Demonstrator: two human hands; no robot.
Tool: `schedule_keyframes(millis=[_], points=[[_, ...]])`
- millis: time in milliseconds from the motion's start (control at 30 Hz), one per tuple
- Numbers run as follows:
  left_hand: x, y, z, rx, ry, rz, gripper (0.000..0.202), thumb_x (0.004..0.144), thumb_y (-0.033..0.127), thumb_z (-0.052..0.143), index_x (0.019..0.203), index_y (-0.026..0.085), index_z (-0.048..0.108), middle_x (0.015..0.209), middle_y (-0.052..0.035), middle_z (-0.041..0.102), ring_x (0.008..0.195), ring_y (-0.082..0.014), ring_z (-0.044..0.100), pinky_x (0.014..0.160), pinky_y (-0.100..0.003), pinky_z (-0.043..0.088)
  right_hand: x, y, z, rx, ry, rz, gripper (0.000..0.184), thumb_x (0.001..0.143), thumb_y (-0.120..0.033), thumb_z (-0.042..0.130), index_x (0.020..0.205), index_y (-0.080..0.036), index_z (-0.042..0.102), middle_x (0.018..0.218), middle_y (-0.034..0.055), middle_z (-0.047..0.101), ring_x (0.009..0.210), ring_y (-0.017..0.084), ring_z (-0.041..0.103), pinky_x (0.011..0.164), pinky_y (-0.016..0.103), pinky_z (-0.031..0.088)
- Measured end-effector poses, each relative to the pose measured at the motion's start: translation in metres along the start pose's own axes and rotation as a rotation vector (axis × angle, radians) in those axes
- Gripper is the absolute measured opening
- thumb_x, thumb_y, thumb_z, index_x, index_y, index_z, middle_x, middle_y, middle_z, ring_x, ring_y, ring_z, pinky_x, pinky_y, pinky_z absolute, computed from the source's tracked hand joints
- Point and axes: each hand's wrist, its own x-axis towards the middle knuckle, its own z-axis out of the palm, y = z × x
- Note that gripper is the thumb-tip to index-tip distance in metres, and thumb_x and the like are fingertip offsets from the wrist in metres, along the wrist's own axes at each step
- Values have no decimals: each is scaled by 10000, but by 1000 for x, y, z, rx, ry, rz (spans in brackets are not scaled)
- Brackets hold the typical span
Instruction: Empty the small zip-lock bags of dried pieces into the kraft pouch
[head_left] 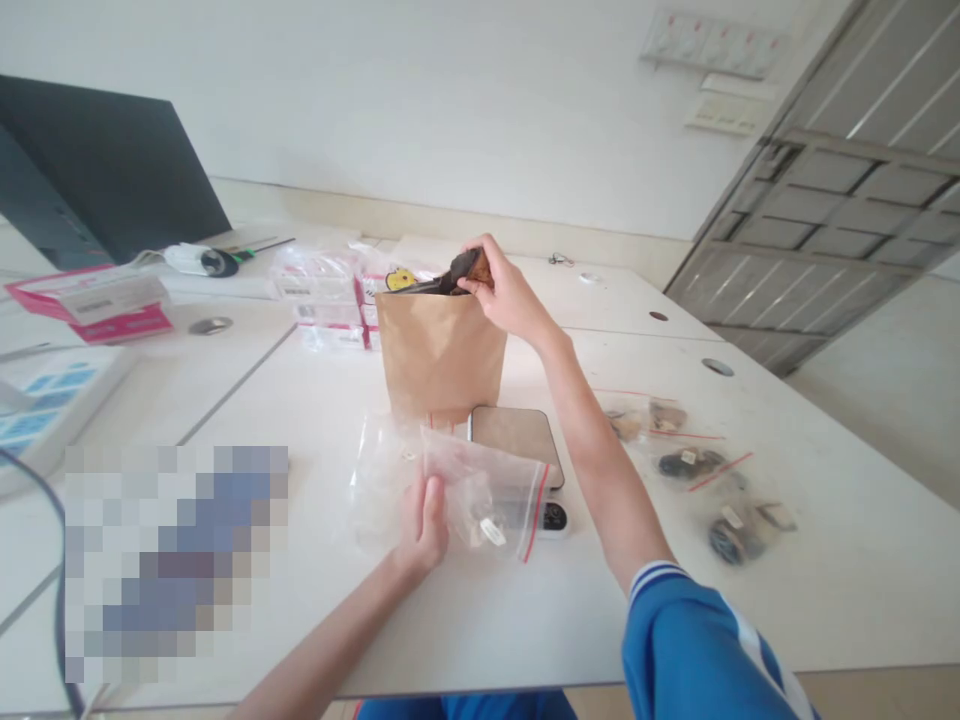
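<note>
A brown paper pouch (441,350) stands upright in the middle of the white table (300,400). My right hand (504,288) is at the pouch's open top, pinching a dark brown piece (469,268) just above the opening. Closer to me, my left hand (422,520) holds a clear zip bag with a red seal strip (487,490), with a small white label inside it. Behind that bag lies a small digital scale (519,438) with a metal plate.
Several filled clear zip bags (697,465) lie to the right on the table. Pink and white boxes (330,295) stack behind the pouch, with more boxes at the far left (105,300). A dark monitor (97,165) stands at the back left. A blurred patch covers the near left.
</note>
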Motion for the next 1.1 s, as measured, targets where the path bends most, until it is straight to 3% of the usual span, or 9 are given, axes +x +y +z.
schedule_keyframes(millis=[100, 233, 300, 367, 467, 600, 733, 900, 1100], points=[[0, 9, -1, 104, -82, 285, 416, 959, 380, 280, 1090, 185, 623, 929, -120, 698, 864, -230, 653, 747, -363, 529, 1, -3, -5, 4, -51, -3, 299, 877, -129, 452, 1161, -220, 434, 1079, 50, 612, 1029, 199, 592, 958, 383, 461], [4, 33, -3, 296, 132, 422, 377, 963, 303, 284, 1004, 203, 645, 844, -80, 672, 795, -204, 589, 693, -330, 477, 6, -5, -18, 19, -201, -22, 265, 865, -158, 487, 1125, -196, 461, 1080, 56, 622, 1015, 201, 584, 928, 360, 465], [10, 48, -10, 399, 242, 294, 391, 961, 325, 282, 944, 213, 656, 756, -50, 631, 769, -200, 554, 691, -320, 453, 11, -5, -25, 17, -310, -29, 243, 858, -191, 528, 1097, -186, 488, 1068, 53, 632, 987, 198, 579, 900, 345, 466], [17, 60, -22, 439, 292, 32, 411, 949, 391, 287, 877, 218, 653, 756, -37, 612, 771, -199, 542, 689, -315, 443, 18, -6, -32, -1, -425, -33, 242, 850, -212, 557, 1086, -179, 520, 1078, 54, 637, 968, 193, 574, 874, 325, 464], [30, 65, -44, 379, 230, -387, 408, 902, 493, 326, 778, 215, 597, 687, -8, 572, 631, -176, 519, 581, -292, 421, 31, -10, -39, -56, -577, -33, 293, 815, -177, 596, 1105, -189, 562, 1155, 51, 628, 1006, 188, 567, 860, 284, 454], [38, 44, -60, 443, 93, -537, 370, 875, 451, 361, 1102, 209, 524, 888, -36, 653, 659, -192, 561, 616, -319, 451, 45, -17, -41, -161, -639, 19, 392, 739, -91, 647, 1109, -203, 583, 1204, 39, 625, 1039, 183, 570, 832, 239, 446], [32, 26, -55, 792, 159, -310, 445, 901, 302, 334, 1317, 152, 382, 1117, -149, 596, 959, -282, 596, 819, -446, 464, 48, -17, -37, -212, -532, 69, 490, 690, -77, 683, 1140, -217, 552, 1111, 40, 660, 883, 172, 604, 700, 249, 468], [28, 39, -51, 989, 216, 204, 316, 910, 155, 352, 1104, 191, 599, 1241, -167, 517, 1096, -284, 505, 947, -504, 388, 40, -10, -32, -191, -389, -27, 388, 693, -62, 669, 1035, -246, 654, 1012, 33, 680, 837, 192, 616, 696, 301, 493], [26, 48, -51, 1011, -351, 312, 289, 941, 237, 369, 1077, 247, 623, 1216, -80, 628, 1132, -248, 554, 950, -452, 404, 36, -2, -26, -228, -278, -122, 353, 734, -137, 679, 1069, -245, 706, 1094, 55, 674, 952, 240, 599, 865, 379, 488]])
